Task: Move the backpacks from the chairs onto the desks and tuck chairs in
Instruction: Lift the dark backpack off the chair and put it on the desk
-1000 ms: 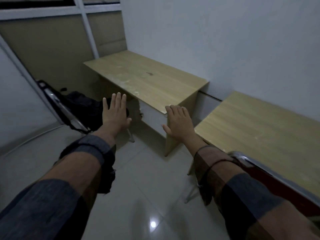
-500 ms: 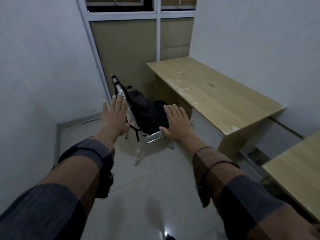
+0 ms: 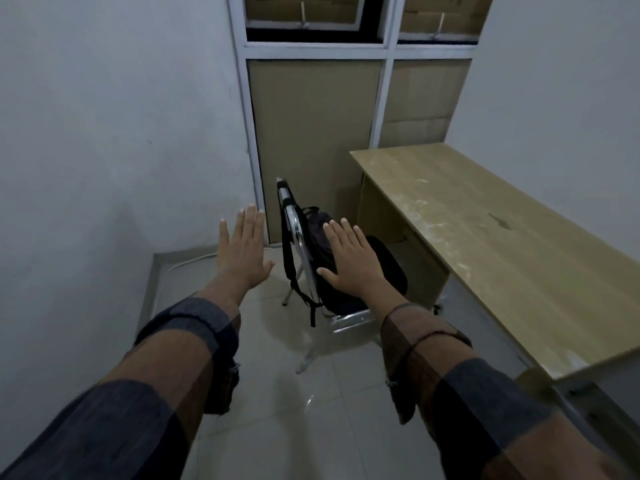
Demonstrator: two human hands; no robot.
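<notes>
A black backpack (image 3: 388, 268) sits on the seat of a metal folding chair (image 3: 346, 320) that stands pulled out to the left of a wooden desk (image 3: 502, 237). Its straps hang over the chair's back (image 3: 289, 206). My left hand (image 3: 244, 251) is stretched forward, flat and empty, left of the chair back. My right hand (image 3: 349, 261) is also flat with fingers apart, held in front of the backpack and covering part of it; it grips nothing.
White walls close in on the left and behind the desk. A white-framed partition with brown panels (image 3: 311, 140) stands behind the chair. The tiled floor (image 3: 294, 410) lies between me and the chair. A cable (image 3: 187, 261) runs along the left wall's base.
My view has swung left: the second desk has left the frame, and the chair with the backpack now sits in the centre. Both hands stay outstretched and empty.
</notes>
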